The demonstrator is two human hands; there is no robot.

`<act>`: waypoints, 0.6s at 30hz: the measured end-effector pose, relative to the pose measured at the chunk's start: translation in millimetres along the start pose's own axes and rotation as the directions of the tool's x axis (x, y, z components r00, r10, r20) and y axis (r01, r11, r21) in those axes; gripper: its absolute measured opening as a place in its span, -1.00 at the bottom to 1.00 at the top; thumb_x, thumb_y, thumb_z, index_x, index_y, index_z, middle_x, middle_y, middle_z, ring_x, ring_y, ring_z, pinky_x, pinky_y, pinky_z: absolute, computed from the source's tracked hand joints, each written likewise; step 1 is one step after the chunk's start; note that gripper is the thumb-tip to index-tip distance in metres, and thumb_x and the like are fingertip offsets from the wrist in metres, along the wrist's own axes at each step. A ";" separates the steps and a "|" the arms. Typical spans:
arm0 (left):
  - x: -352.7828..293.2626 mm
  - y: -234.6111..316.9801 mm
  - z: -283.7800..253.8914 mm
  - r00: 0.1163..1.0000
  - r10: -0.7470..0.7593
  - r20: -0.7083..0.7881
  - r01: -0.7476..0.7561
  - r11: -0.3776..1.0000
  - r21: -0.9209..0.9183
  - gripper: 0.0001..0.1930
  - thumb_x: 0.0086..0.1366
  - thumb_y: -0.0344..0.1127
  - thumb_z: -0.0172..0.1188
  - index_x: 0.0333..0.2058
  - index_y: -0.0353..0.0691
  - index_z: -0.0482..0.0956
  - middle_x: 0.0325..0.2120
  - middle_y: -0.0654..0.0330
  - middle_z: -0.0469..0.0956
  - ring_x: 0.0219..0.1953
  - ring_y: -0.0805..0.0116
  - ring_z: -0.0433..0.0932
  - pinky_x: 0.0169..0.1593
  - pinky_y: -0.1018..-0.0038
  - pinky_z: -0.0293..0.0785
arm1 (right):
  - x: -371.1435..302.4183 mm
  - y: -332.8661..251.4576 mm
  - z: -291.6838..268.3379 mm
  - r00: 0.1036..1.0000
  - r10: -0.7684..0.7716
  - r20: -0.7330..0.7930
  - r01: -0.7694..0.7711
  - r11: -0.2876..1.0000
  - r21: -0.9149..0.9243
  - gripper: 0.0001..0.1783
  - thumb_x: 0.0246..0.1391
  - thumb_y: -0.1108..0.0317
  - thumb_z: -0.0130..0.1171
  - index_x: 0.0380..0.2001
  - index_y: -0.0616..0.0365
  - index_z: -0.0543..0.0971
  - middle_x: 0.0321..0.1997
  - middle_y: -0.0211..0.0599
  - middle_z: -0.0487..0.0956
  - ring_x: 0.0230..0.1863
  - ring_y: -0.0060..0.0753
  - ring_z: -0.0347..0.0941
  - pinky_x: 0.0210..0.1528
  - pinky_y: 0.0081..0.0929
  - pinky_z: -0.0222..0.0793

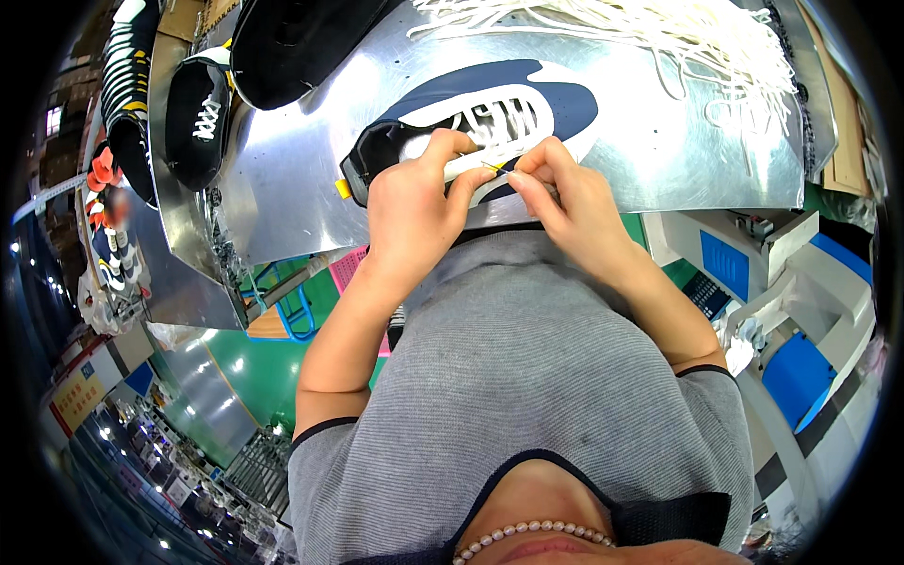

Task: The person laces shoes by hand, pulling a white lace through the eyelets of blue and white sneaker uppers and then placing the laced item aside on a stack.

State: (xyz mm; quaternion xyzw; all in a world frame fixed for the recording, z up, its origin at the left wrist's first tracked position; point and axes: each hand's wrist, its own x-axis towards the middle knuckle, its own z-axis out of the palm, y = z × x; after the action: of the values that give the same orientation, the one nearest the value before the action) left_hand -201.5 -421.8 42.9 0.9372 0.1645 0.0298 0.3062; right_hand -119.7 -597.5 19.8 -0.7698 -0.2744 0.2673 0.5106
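A navy and white shoe lies on its sole on the metal table, its toe to the right and its black-lined opening to the left. White laces cross its front. My left hand grips the near edge of the shoe beside the opening, thumb outside and index finger curled over. Close by, my right hand pinches thumb and index finger together at the shoe's near side; what lies between them is too small to make out. A small yellow piece shows between the two hands.
Bundled white laces are heaped at the far right of the metal table. Black shoes stand at the far left, one with white lacing. White machines with blue panels are below the table at right. A blue stool frame stands at lower left.
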 end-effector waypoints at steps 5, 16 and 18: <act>-2.0 -9.4 9.1 0.858 0.499 -0.122 -0.469 0.858 0.210 -0.74 0.17 -0.33 0.36 -0.20 -0.27 0.55 -0.64 0.18 0.50 -0.58 0.23 0.52 -0.48 0.35 0.38 | 12.8 -1.4 8.3 0.999 -0.032 -0.001 0.031 0.993 -0.112 -0.75 0.26 0.24 0.14 -0.27 0.20 0.39 -0.51 -0.15 0.59 -0.45 0.02 0.56 -0.40 -0.14 0.40; -12.5 -7.3 -1.8 0.974 0.224 -0.043 -0.224 0.974 0.020 -0.73 0.16 -0.32 0.41 -0.15 -0.17 0.62 -0.40 0.08 0.67 -0.51 0.20 0.56 -0.41 0.40 0.44 | 22.1 -19.5 -49.7 0.974 0.220 0.046 -0.211 0.965 -0.158 -0.81 0.28 0.27 0.12 -0.20 0.16 0.53 -0.45 -0.11 0.63 -0.42 -0.14 0.60 -0.34 -0.36 0.46; -8.0 -8.2 -2.5 0.984 0.174 0.046 -0.161 0.965 -0.206 -0.75 0.19 -0.34 0.39 -0.16 -0.22 0.62 -0.38 0.08 0.67 -0.44 0.16 0.63 -0.36 0.40 0.48 | 43.9 -0.1 -31.9 0.957 -0.194 -0.215 0.205 0.978 0.030 -0.81 0.26 0.29 0.15 -0.16 0.15 0.55 -0.43 -0.15 0.64 -0.42 -0.19 0.62 -0.34 -0.41 0.47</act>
State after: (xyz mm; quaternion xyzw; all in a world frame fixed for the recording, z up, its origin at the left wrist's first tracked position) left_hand -211.8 -416.9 40.5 0.9124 0.0707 0.0420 0.4011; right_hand -66.6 -587.3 24.8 -0.7486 -0.2879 0.1381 0.5811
